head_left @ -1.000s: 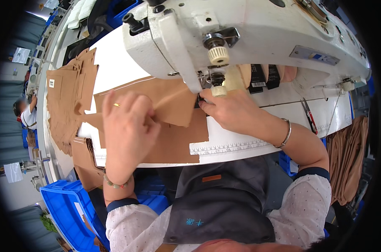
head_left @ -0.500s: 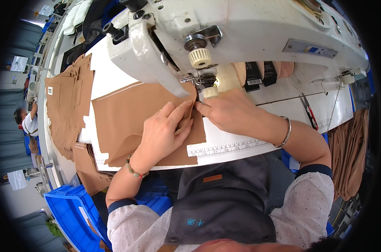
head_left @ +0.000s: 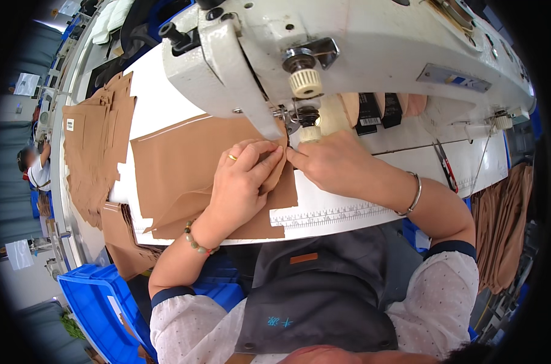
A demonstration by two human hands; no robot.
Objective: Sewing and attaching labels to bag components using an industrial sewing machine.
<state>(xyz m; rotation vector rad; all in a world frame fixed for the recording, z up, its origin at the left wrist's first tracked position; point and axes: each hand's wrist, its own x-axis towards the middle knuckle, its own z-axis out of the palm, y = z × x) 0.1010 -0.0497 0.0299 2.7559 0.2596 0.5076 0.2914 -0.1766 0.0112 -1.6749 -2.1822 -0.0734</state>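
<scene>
A brown fabric panel [head_left: 184, 161] lies on the white table under the needle end of a white sewing machine [head_left: 372, 42]. My left hand [head_left: 245, 179] pinches a folded edge of the panel just in front of the presser area. My right hand [head_left: 327, 161] is closed, thumb and forefinger at the same fabric edge, right beside the needle. The fingertips of both hands nearly meet there. The needle and presser foot are mostly hidden behind the machine head and my fingers.
Stacked brown pieces [head_left: 96, 151] lie at the left, with another bundle [head_left: 126, 236] hanging over the edge. Red-handled snips [head_left: 448, 167] and black labels [head_left: 369, 112] are on the right. A printed ruler [head_left: 324, 216] runs along the front edge. A blue bin [head_left: 99, 303] stands lower left.
The view has shifted slightly. My left hand's fingers have drawn closer together and pressed in on the fold; my right hand stays at the fabric edge by the needle.
</scene>
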